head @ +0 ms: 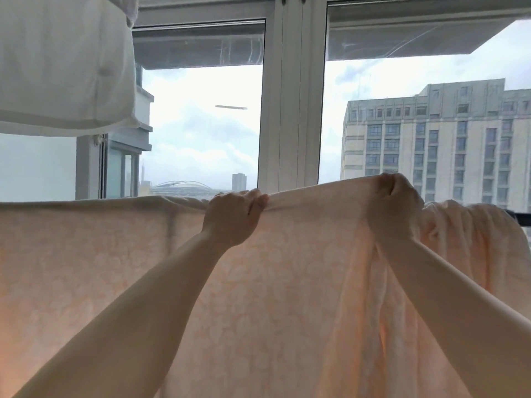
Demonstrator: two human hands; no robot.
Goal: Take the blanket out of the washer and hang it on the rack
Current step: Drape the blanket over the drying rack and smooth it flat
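Our left hand (234,215) and right hand (395,201) both clench the top fold of the pale peach patterned blanket (115,268), probably to spread it along the dark rack bar (520,219).

A high-rise flat's laundry spot by a white-framed window (290,104): a peach blanket (258,282) drapes over a dark rack (521,217), a white quilt (63,67) hangs overhead, and a multi-storey block (436,139) and distant skyline fill the glass.
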